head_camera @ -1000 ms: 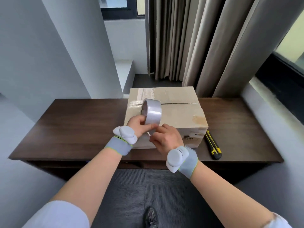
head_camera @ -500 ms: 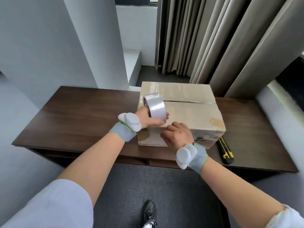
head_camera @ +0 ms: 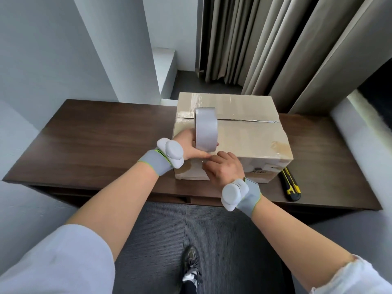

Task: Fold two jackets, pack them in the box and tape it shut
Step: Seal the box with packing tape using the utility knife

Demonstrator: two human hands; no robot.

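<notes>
Our left hand [head_camera: 191, 148] grips the grey roll of packing tape [head_camera: 206, 130], upright over the near left part of the closed brown cardboard box [head_camera: 250, 136]. Our right hand [head_camera: 224, 169], fingers curled, pinches the loose tape end [head_camera: 203, 161] at the box's near edge. The box sits on the dark wooden table [head_camera: 95, 134], with a yellow-and-black utility knife [head_camera: 291, 185] just to its right.

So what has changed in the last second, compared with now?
The right hand left the tape roll and dropped to the front of the box, pinching the tape end. The left hand still grips the roll, now turned edge-on. Box and utility knife stayed.
</notes>
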